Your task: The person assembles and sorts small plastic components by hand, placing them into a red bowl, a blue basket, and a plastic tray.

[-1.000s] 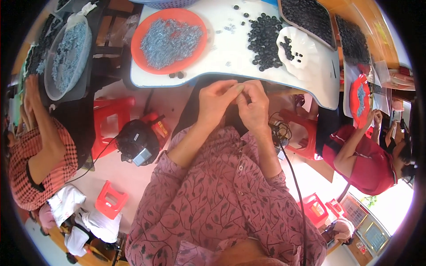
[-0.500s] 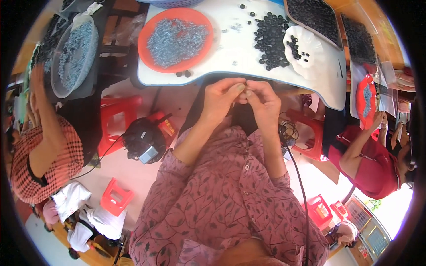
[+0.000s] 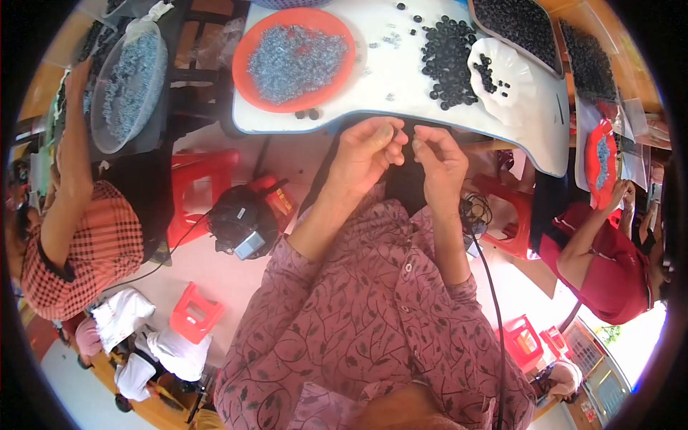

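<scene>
My left hand [image 3: 365, 152] is held just off the table's near edge, its fingertips pinched together; what sits in them, if anything, is too small to name. A short gap away, my right hand [image 3: 441, 160] is also closed in a pinch, its contents hidden. Beyond them on the white table [image 3: 373, 86] lies a heap of small black ring-shaped pieces [image 3: 448, 61]. A white scalloped dish [image 3: 505, 104] beside it holds a few more black pieces. To the left, an orange-red plate [image 3: 242, 84] carries many small clear bluish pieces [image 3: 295, 63].
A tray of black pieces [image 3: 517, 32] stands at the far right. Two loose dark pieces [image 3: 307, 114] lie near the plate. Co-workers sit on both sides, one in a checked shirt [image 3: 79, 244], another in dark red [image 3: 602, 261]. Red stools [image 3: 197, 312] and a cable [image 3: 491, 301] are around me.
My hands were together, fingertips touching; now they are apart, the right having drawn away to the right. The whole view has shifted slightly.
</scene>
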Tool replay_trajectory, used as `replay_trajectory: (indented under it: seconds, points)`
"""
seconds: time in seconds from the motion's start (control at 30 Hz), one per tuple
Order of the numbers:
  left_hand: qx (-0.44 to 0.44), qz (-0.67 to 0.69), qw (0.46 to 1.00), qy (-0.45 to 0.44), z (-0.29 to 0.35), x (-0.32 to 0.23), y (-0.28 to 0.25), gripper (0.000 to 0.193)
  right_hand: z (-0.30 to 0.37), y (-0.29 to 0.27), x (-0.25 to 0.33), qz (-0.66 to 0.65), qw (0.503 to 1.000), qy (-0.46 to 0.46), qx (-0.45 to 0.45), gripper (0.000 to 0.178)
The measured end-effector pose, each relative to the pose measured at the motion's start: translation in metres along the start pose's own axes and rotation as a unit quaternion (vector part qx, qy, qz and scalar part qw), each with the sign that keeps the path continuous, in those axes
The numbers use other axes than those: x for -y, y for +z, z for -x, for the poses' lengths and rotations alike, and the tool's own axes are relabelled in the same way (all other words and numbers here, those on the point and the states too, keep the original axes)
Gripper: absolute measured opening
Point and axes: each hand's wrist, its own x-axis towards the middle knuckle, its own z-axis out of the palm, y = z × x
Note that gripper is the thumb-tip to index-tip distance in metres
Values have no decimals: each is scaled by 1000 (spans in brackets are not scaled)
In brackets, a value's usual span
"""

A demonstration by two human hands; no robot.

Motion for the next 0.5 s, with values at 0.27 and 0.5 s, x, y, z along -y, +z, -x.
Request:
replay_trajectory:
  seconds: [0.27, 0.5]
  points:
    - [-55, -72, 996, 23, -1, -14, 22, 24, 2, 1, -2, 36, 999, 17, 0, 14]
    - [-149, -263, 941, 153, -47, -83, 65, 32, 1, 12, -1, 72, 992, -93, 43, 12]
